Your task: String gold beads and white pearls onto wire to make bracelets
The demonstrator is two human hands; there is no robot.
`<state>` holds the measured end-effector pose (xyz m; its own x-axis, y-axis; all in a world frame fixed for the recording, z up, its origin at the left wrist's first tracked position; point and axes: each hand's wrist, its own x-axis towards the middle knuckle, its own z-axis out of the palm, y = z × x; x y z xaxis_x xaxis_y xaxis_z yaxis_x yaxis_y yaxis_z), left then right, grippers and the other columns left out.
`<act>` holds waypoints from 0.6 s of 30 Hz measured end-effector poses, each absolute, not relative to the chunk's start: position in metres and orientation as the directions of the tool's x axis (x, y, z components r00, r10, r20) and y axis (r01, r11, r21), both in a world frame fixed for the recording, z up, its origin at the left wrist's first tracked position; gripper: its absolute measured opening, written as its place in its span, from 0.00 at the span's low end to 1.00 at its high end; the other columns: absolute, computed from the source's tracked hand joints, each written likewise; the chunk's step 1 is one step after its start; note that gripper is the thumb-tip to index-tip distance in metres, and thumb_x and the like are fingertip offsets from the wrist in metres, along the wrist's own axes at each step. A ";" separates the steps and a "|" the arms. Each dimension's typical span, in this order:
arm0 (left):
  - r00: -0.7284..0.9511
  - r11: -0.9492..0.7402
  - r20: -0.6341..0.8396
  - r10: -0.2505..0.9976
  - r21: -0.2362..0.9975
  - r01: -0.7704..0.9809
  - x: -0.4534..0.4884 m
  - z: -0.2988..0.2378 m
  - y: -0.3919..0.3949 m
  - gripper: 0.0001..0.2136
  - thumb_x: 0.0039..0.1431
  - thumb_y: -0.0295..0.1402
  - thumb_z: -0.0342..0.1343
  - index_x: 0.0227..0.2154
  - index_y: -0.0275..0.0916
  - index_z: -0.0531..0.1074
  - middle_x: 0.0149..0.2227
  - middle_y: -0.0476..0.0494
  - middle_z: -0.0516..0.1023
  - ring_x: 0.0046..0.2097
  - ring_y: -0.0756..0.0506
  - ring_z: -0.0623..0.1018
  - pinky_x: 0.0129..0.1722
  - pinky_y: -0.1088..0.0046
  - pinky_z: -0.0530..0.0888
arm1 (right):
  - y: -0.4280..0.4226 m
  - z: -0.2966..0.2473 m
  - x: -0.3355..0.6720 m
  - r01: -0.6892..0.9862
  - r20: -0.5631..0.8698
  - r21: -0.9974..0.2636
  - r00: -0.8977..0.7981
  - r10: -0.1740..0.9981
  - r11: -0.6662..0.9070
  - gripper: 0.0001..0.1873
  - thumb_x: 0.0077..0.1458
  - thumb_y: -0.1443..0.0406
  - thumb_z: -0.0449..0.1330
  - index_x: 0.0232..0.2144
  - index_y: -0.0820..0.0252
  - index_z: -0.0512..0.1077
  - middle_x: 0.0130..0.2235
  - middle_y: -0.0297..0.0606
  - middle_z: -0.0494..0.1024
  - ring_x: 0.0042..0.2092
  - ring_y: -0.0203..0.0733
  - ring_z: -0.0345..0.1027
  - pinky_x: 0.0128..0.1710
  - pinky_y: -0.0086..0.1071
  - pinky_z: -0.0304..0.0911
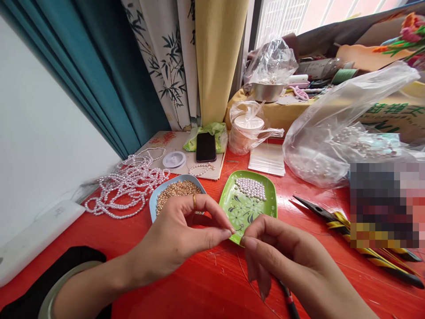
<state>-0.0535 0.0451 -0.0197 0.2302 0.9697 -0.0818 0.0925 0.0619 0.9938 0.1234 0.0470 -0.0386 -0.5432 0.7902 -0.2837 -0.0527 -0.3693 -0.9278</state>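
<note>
Above the near edge of the green tray (271, 208), my left hand (186, 230) pinches a tiny bead (233, 231) between thumb and forefinger. My right hand (282, 257) is close beside it, thumb and forefinger pressed together on what looks like the end of a thin thread (247, 277); the fingertips hide most of it. A cluster of pearl beads (250, 188) lies at the far end of the green tray. Partly behind my left hand stands a blue tray (153, 204) full of small gold beads (177, 191).
Strands of pearl beads (129, 186) are heaped at left. Long-nose pliers (318, 212) lie at right, and another tool handle (289, 301) sits under my right hand. Behind are a phone (206, 147), a thread spool (174, 159), white cards (266, 159) and a plastic bag (318, 155).
</note>
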 end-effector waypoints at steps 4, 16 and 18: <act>0.209 -0.031 0.001 0.978 0.990 0.139 -0.053 -0.019 0.043 0.03 0.46 0.25 0.60 0.22 0.38 0.73 0.25 0.51 0.76 0.30 0.53 0.74 0.32 0.79 0.72 | 0.047 -0.039 0.123 -0.028 -0.301 -0.929 -0.526 0.795 -0.370 0.09 0.53 0.62 0.57 0.25 0.61 0.66 0.20 0.27 0.69 0.21 0.27 0.61 0.21 0.20 0.59; 0.223 -0.308 0.250 0.942 0.907 0.287 -0.054 -0.020 0.040 0.05 0.49 0.22 0.56 0.23 0.38 0.72 0.26 0.47 0.76 0.31 0.49 0.75 0.34 0.71 0.71 | 0.045 -0.035 0.123 0.004 -0.318 -0.932 -0.491 0.811 -0.363 0.11 0.51 0.59 0.59 0.23 0.59 0.66 0.19 0.28 0.68 0.21 0.30 0.61 0.21 0.24 0.61; 0.241 -0.349 0.284 0.928 0.888 0.300 -0.055 -0.022 0.040 0.06 0.49 0.21 0.56 0.24 0.38 0.72 0.26 0.47 0.77 0.31 0.49 0.75 0.34 0.71 0.71 | 0.045 -0.036 0.123 0.001 -0.311 -0.934 -0.492 0.813 -0.357 0.11 0.52 0.60 0.58 0.24 0.60 0.66 0.19 0.28 0.68 0.21 0.29 0.61 0.21 0.23 0.61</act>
